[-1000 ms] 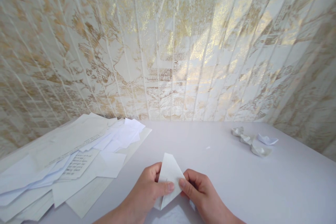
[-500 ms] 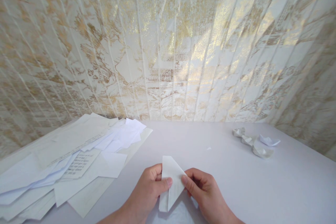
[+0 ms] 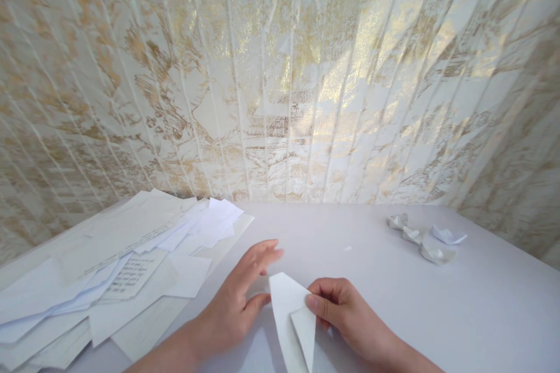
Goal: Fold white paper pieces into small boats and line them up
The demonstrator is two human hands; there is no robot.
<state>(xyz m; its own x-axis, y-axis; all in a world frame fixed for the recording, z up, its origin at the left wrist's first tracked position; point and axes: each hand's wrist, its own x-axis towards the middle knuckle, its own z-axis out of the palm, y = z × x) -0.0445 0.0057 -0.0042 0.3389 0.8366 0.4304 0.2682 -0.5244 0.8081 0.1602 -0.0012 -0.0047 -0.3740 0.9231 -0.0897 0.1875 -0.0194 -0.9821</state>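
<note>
A folded white paper [image 3: 284, 315] with slanted edges and a smaller flap on its face is held above the table near the front. My right hand [image 3: 339, 309] pinches its right edge between thumb and fingers. To the left of the paper, my left hand [image 3: 245, 291] has its thumb and fingers spread apart, with nothing held between them. Its thumb tip is right by the paper's left edge; whether they touch I cannot tell.
Loose white sheets [image 3: 144, 297], some printed, overlap in a pile on the table's left side. Several small folded or crumpled papers [image 3: 437, 253] lie at the right rear. A tiny white scrap [image 3: 347, 248] is near the middle. Patterned, shiny covering [image 3: 289, 81] rises behind the table [image 3: 481, 315].
My left hand has let go of the paper and opened, its fingers lifting away. The paper has turned and tipped toward the front edge in my right hand, showing a flap.
</note>
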